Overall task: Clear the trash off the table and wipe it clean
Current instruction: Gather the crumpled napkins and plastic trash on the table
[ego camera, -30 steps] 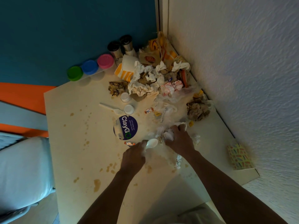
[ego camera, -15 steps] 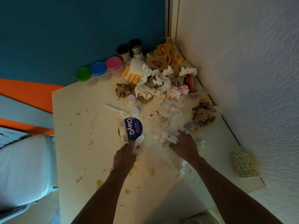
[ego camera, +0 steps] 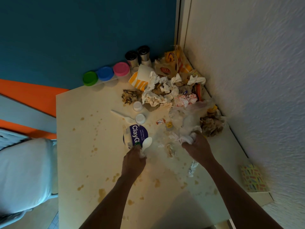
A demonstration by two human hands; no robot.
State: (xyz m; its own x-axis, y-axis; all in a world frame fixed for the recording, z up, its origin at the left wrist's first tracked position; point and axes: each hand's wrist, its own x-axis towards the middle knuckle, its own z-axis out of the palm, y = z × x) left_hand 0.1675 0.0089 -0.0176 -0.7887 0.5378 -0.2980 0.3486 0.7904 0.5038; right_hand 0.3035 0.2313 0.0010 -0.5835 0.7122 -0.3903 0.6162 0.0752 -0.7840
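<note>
Two hands work at the near edge of a trash heap point(ego camera: 166, 90) piled in the far right corner of a stained table point(ego camera: 79, 146), beyond both hands and nearer the right one. Fingers curled, the left hand point(ego camera: 134, 160) grips a white plastic spoon point(ego camera: 146, 143), its bowl pointing away, beside a purple-labelled ClayGo container point(ego camera: 136, 135). Just ahead, the right hand point(ego camera: 197, 146) clutches crumpled white tissue point(ego camera: 185, 138).
</note>
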